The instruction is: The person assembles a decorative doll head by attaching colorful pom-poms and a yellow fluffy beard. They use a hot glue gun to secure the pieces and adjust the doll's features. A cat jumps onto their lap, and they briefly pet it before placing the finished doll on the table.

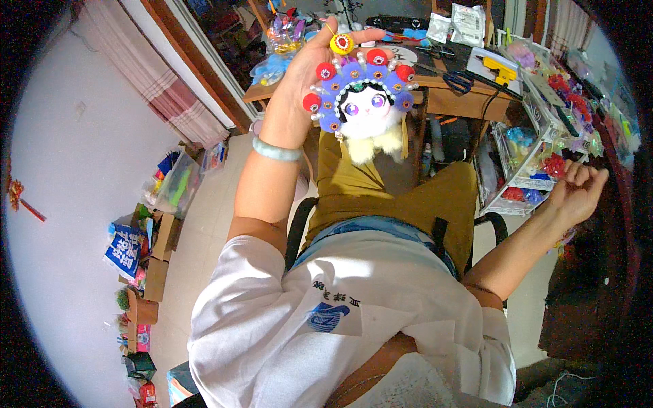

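My left hand is raised at the upper middle and holds up a small plush doll by its hanging cord. The doll has a white face with purple eyes, a pale furry body and a blue headdress with red pompoms and pearl beads. A yellow disc charm with a red centre sits on the cord near my fingers. A pale bangle circles my left wrist. My right hand is off at the right with curled fingers, beside a white shelf unit; whether something small is in it cannot be told.
A wooden desk ahead bears scissors, a yellow glue gun and white packets. The white shelf unit at the right holds colourful craft pieces. Cardboard boxes and a clear bin line the left wall.
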